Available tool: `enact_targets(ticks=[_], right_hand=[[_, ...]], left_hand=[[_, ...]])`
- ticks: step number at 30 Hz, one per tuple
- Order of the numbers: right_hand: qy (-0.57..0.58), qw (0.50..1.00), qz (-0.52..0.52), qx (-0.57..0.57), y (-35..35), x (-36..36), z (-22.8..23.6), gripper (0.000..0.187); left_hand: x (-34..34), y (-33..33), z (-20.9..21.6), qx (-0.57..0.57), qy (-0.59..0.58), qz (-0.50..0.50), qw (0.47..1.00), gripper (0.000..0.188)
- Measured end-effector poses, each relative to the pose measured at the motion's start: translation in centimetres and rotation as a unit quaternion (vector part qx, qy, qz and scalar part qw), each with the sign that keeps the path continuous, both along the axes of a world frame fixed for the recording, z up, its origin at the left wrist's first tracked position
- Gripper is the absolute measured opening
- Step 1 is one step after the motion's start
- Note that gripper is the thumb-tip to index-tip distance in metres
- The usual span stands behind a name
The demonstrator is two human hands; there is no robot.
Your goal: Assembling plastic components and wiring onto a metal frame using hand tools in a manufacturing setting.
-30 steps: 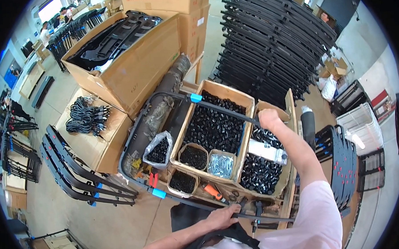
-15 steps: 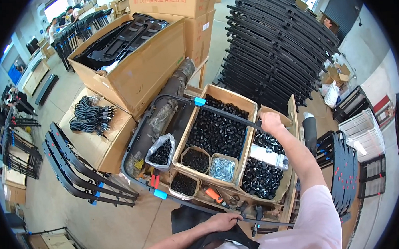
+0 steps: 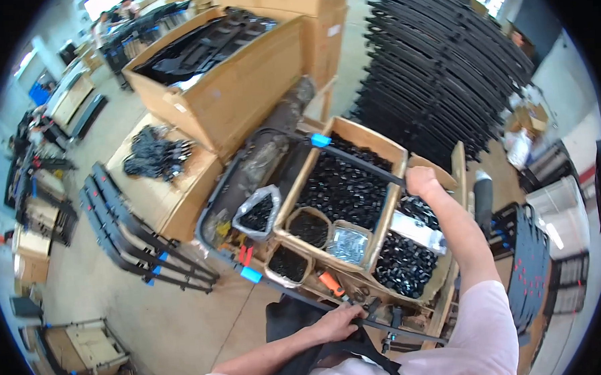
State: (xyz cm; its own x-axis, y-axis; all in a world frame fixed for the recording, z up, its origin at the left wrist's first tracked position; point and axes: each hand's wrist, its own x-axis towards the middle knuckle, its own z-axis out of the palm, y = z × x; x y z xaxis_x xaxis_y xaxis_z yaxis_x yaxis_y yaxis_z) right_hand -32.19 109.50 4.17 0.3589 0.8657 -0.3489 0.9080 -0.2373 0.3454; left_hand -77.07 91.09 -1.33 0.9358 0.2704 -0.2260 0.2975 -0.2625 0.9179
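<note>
A large black U-shaped tube frame point(image 3: 204, 226) with blue wrapped patches spans the workbench, and both of my hands hold it. My right hand point(image 3: 421, 181) is closed round its far arm, above the edge of a parts box. Close to my body, my left hand point(image 3: 338, 322) grips the near arm, its fingers wrapped over the tube. Under the frame a wooden box point(image 3: 401, 157) holds many small black parts. Small tubs of black pieces and silver screws point(image 3: 349, 242) sit in its near end. An orange-handled tool point(image 3: 331, 283) lies just beyond my left hand.
Right of the box are more black caps point(image 3: 406, 267) and a white packet. A large carton point(image 3: 243, 99) of black panels stands behind at left, near bundled cables point(image 3: 157, 155). Curved frames point(image 3: 138, 238) lean at left; black rails point(image 3: 443, 67) are stacked high at back.
The whole view has shifted, so the bench and frame appear farther right, and the picture is more blurred. Both hands keep their hold on the tube frame.
</note>
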Motion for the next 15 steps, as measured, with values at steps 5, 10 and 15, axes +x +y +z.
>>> enact_targets(ticks=[5,10,15], right_hand=[[0.045,0.999,0.013,-0.017,0.4,-1.0,1.2,0.03],[0.094,0.984,0.036,0.149,-1.3,2.7,-4.1,0.037],[0.089,0.967,-0.055,0.232,-1.9,2.5,-5.3,0.036]], left_hand=[[0.1,1.1,4.4,-0.034,0.134,-0.043,0.989,0.037],[1.2,-0.9,1.2,-0.004,0.068,-0.034,0.997,0.038],[0.3,-1.2,4.5,0.03,0.1,0.01,0.995,0.045]])
